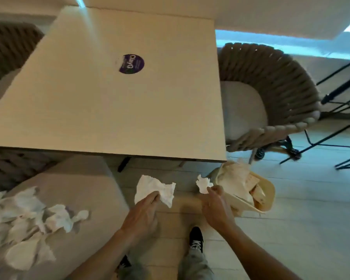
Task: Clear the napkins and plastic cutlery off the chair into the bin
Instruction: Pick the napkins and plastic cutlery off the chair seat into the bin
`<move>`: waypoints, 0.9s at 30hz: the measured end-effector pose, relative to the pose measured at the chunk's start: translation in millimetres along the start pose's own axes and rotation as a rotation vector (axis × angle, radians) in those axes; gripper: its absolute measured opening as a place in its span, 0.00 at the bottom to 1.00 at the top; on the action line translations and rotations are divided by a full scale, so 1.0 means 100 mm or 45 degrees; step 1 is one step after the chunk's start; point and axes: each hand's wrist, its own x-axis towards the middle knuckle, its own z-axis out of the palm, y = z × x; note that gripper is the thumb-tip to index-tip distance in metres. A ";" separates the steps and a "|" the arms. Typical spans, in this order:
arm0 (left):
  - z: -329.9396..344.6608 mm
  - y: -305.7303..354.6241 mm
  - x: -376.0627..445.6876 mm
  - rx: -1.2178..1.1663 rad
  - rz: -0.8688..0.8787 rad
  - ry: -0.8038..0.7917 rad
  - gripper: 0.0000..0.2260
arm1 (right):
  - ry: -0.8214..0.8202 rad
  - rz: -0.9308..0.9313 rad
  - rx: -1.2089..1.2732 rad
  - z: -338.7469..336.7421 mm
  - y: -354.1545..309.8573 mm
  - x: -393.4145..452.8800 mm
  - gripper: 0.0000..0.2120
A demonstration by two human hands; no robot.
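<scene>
White crumpled paper in both hands. Left hand [144, 207] pinches a large napkin [156, 189] between thumb and fingers, with the sheet fanning up and away from the knuckles. Right hand [214, 201] pinches a small napkin [204, 183] at its fingertips; the other fingers are curled in.

Key relation: bin [268, 196] sits on the floor just right of the right hand, tilted, mouth toward the camera, already holding paper waste. Small napkin hangs just left of the bin rim, near but not over the opening. Large napkin is further left, over bare floor between chair and bin. Right hand is clearly the nearer; the left must cross past the right to reach the bin.

Judgement: the next move is a short rightward carry and release, right hand first.

Remaining load: pile of napkins [26, 221] on the chair seat [93, 178], at far left, well apart from the bin. Plastic cutlery cannot be made out in the pile; blur too heavy.

Risk: light paper may drift and miss the tilted mouth if let go early.

Table [113, 93] overhangs beyond both hands.
</scene>
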 end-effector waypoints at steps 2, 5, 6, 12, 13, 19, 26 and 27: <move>0.06 0.42 0.32 0.006 0.094 -0.051 0.29 | 0.046 0.111 0.024 -0.21 0.37 0.02 0.13; 0.19 0.98 0.73 0.021 0.241 -0.143 0.31 | 0.128 0.226 0.081 -0.46 0.84 0.00 0.13; 0.24 1.14 0.83 0.042 0.295 -0.159 0.31 | 0.148 0.257 0.098 -0.52 0.98 -0.01 0.14; 0.57 1.85 1.36 0.149 0.485 -0.280 0.32 | 0.136 0.335 0.193 -0.57 1.58 0.04 0.20; 0.63 1.94 1.43 0.160 0.495 -0.303 0.31 | 0.136 0.343 0.217 -0.56 1.66 0.05 0.21; 1.00 2.26 1.80 0.118 0.325 -0.516 0.32 | 0.199 0.437 0.315 -0.51 1.99 0.05 0.19; 1.16 2.30 1.96 0.137 0.218 -0.601 0.28 | 0.238 0.445 0.332 -0.53 2.08 0.07 0.21; 1.15 2.28 1.94 0.123 0.217 -0.598 0.28 | 0.223 0.451 0.319 -0.52 2.07 0.07 0.21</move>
